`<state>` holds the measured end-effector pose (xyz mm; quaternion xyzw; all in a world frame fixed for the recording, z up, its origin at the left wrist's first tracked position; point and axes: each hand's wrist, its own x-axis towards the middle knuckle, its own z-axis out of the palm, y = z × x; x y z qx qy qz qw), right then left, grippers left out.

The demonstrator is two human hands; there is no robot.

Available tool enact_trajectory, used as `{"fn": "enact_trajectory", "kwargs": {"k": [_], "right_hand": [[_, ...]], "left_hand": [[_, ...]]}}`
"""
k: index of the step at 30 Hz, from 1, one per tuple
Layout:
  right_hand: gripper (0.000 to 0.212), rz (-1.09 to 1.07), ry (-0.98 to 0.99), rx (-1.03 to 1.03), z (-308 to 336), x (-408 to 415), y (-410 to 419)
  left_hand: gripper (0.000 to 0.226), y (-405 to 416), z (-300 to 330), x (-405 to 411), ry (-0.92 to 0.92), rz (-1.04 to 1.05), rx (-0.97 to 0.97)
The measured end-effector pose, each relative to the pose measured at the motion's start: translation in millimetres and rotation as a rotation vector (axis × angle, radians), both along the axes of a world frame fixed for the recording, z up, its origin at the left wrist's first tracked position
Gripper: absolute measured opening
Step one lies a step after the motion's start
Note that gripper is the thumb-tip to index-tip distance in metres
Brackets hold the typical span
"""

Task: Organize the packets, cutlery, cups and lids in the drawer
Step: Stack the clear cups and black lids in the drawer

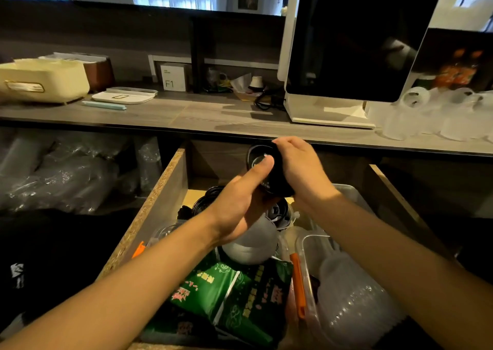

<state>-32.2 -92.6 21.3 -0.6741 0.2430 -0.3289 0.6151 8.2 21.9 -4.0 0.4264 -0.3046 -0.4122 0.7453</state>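
Both hands hold a stack of black lids (260, 157) above the open drawer (160, 189). My left hand (240, 200) grips the stack from below, thumb pressed on the top lid. My right hand (301, 170) wraps round the stack's right side. Beneath them in the drawer lie more black lids (278, 212), a grey cup (250, 245) upside down, green packets (229, 296), an orange utensil (297, 283) and a clear plastic container (346, 296) with clear lids.
A grey countertop (213, 114) runs above the drawer, with a white screen terminal (346, 48), frosted cups (440, 114) at right, a cream box (42, 80) and a white tray (124, 97) at left. Bagged plastic cups (66, 173) fill the shelf left of the drawer.
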Motion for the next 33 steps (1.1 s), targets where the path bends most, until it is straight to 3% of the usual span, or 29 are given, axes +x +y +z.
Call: {"fn": "enact_trajectory", "kwargs": {"k": [9, 13, 14, 18, 20, 23, 26, 29, 33], "right_hand": [[0.024, 0.217, 0.258, -0.016, -5.5, 35.1, -17.4], [0.034, 0.18, 0.179, 0.248, -20.5, 43.1, -43.8], [0.03, 0.148, 0.23, 0.202, -26.7, 46.0, -51.6], [0.025, 0.272, 0.791, -0.625, -56.1, 48.9, -82.4], [0.027, 0.308, 0.963, -0.697, -70.2, 49.1, -92.5], [0.029, 0.273, 1.055, -0.769, -79.0, 50.3, -98.0], [0.022, 0.238, 1.04, -0.833, -76.2, 49.0, -97.6], [0.014, 0.144, 0.899, -0.847, -61.0, 46.9, -96.7], [0.013, -0.132, 0.432, -0.488, -22.8, 45.7, -81.2]], "left_hand": [[0.041, 4.3, 2.9, 38.9, 0.602, 0.179, -0.071], [0.053, 10.1, -2.9, 57.9, 0.768, 0.211, -0.148], [0.053, 11.1, -4.1, 62.5, 0.781, 0.225, -0.165], [0.057, 14.0, -8.4, 77.8, 0.821, 0.248, -0.18], [0.061, 13.8, -14.6, 84.5, 0.844, 0.262, -0.197], [0.062, 11.7, -22.8, 92.2, 0.823, 0.293, -0.215], [0.061, 11.7, -26.4, 95.8, 0.816, 0.302, -0.219], [0.059, 13.4, -29.2, 98.5, 0.8, 0.291, -0.21], [0.061, 14.9, -33.9, 100.2, 0.723, 0.293, -0.138]]}}
